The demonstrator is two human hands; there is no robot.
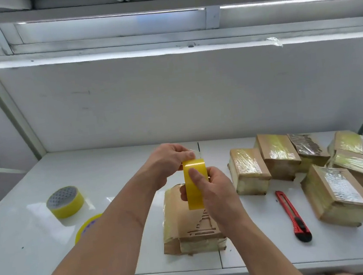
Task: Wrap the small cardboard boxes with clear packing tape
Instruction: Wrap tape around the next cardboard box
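A yellowish roll of packing tape [194, 194] is held upright above a small cardboard box [185, 228] that lies on the white table [113, 178]. My right hand [213, 190] grips the roll, thumb across its outer face. My left hand [169, 161] pinches the tape's free end at the top of the roll. The box beneath has torn paper on its top and tape along its left side.
Several tape-wrapped boxes [250, 170] are heaped at the right. A red utility knife [293, 217] lies between them and the box. At the left stand a yellow tape roll [65, 202] and a second roll [88, 226], partly hidden by my left forearm.
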